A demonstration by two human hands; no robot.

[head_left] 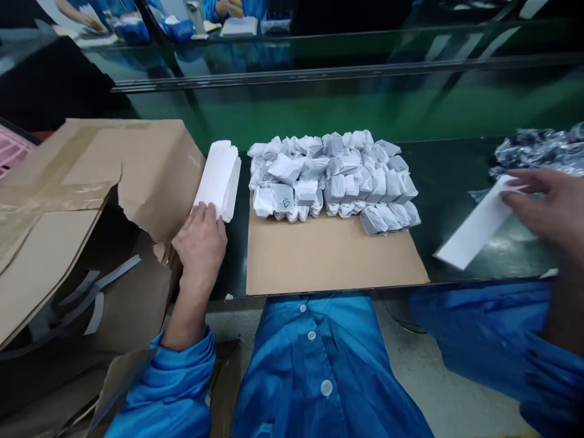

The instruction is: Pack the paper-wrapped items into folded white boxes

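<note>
Nearest is the person's blue coat [312,359] with white buttons, above a pale speckled floor [424,389]; more blue cloth [479,328] hangs below the table edge at right. A torn carton [150,152] fills the left side, its ripped opening showing loose grey strips [107,278]. Beside it, the left hand [201,237] touches the near end of a white paper stack [216,176] on the dark, glossy tabletop [449,182]; its fingers lie close together, though I cannot tell whether they grip. The right hand [545,204] pinches a white strip [474,231] between thumb and fingers, slanting over the table's right part. Between the hands lies a flat cardboard sheet [328,261], its far half covered by rows of white-wrapped pieces [337,176]. Crumpled clear plastic [542,152] sits at far right, a pink basket [13,146] at far left. Behind rise a green panel [319,115] and a dark rail [319,77]; beyond, a co-worker's hand [223,8] holds something yellow [236,8].
</note>
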